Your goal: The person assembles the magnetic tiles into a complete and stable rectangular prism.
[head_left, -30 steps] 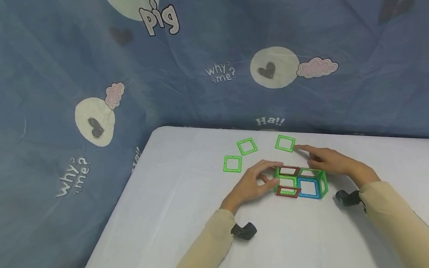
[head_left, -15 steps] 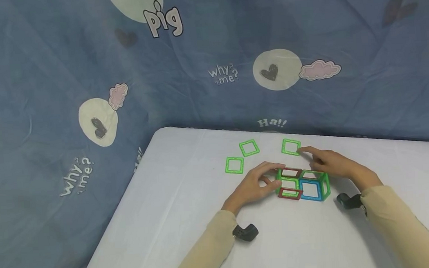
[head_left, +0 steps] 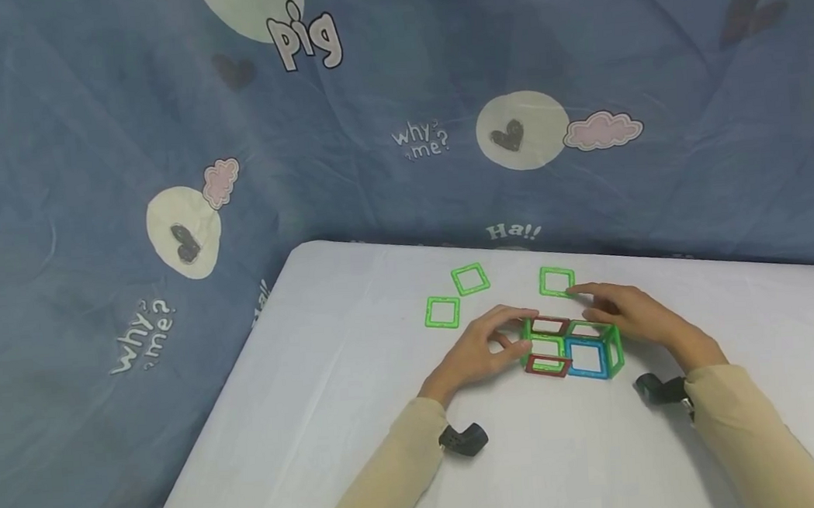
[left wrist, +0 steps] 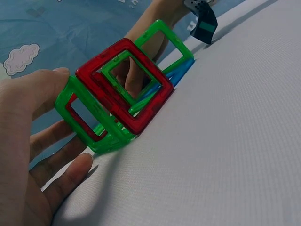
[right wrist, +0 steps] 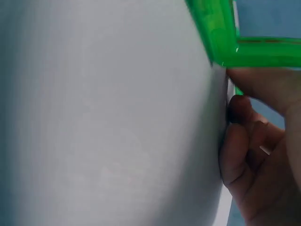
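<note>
A small structure of square magnetic tiles (head_left: 586, 357) in green, red and blue stands on the white table. My left hand (head_left: 479, 350) grips its left end between thumb and forefinger; in the left wrist view a green tile (left wrist: 89, 113) and a red tile (left wrist: 126, 87) are beside that hand (left wrist: 28, 127). Behind the structure, my right hand (head_left: 627, 310) reaches its extended forefinger onto the corner of a loose green square tile (head_left: 557, 281) lying flat. The right wrist view shows that hand's other fingers (right wrist: 235, 146) curled, a green frame corner (right wrist: 223, 52) above them.
Two more green square tiles lie flat at the back, one (head_left: 470, 279) farther away and one (head_left: 442, 312) nearer. A patterned blue cloth (head_left: 375, 194) hangs behind the table (head_left: 303, 385). Dark devices (head_left: 463, 440) are on both wrists.
The loose green tile has slid right and slightly nearer under my right forefinger, turning a little. My left hand and the structure have stayed in place.
</note>
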The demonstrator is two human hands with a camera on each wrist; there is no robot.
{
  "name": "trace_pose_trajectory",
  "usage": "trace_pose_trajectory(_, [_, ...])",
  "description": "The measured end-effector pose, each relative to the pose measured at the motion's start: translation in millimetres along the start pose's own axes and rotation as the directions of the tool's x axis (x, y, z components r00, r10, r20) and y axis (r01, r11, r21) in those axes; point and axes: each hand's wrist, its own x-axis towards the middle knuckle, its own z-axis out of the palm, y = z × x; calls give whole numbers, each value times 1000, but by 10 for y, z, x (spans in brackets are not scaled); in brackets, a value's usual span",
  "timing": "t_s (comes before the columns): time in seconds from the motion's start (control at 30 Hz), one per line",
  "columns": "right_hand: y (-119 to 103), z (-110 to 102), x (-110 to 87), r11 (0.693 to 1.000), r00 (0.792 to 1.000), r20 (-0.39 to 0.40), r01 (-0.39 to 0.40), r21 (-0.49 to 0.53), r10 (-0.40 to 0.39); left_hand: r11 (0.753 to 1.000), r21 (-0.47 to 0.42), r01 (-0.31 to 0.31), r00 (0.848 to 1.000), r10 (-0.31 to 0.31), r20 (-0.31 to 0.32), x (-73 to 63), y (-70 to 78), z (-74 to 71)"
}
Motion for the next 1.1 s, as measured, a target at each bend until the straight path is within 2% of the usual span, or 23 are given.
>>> trace_pose_trajectory(0.17, [28,12,-13,998,998,-36,-52,21,53,1000,-14,-9,1000,9,-11,6,1,4])
trace_pose_trajectory(0.3, [33,5,-39,998,996,-64,-65,23,66,1000,-14,-17,1000,17,-10,11,-7,10])
trace_pose_trajectory(0.6, [-1,-20,-106,999,987,-160,-7,-40,1,1000,4,7,1000,-7,-12,9,7,11])
trace_pose_trajectory(0.83, [55,35,-207,998,957,-289,6,-66,-25,1000,-3,19,1000,-19,-9,9,3,19])
trace_pose_trajectory(1.0, [50,32,-237,1000,917,-398,11,-13,-15,1000,11,26,1000,-26,-13,2,12,19])
trace_pose_trajectory(1.1, [35,5,-253,999,898,-438,-8,48,28,1000,18,19,1000,-19,-7,-7,92,-3])
